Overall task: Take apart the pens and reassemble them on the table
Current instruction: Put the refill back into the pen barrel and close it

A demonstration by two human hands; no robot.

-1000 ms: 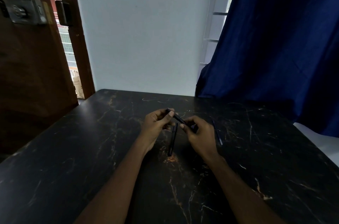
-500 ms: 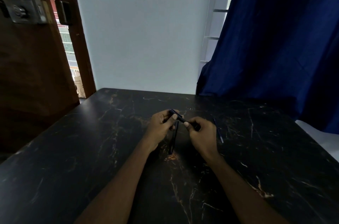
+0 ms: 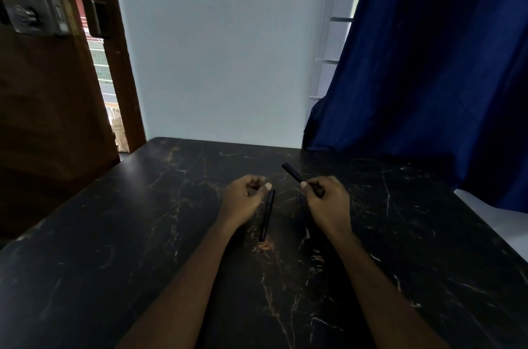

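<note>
My right hand is shut on a short black pen barrel; its free end points up and to the left, above the table. My left hand is a little to the left, apart from that barrel, with fingers curled and thumb pressed to the fingertips. Nothing shows inside it. Between the two hands a long black pen lies flat on the dark marble table, pointing away from me. A thin dark piece lies just left of my right wrist, partly hidden by the hand.
A blue curtain hangs at the right and touches the table's far right corner. A wooden door stands open at the left, beside a white wall. Something white lies past the table's right edge.
Both hands were together on the black barrel. Now my left hand has let go and moved left, while my right hand keeps the barrel and has shifted right.
</note>
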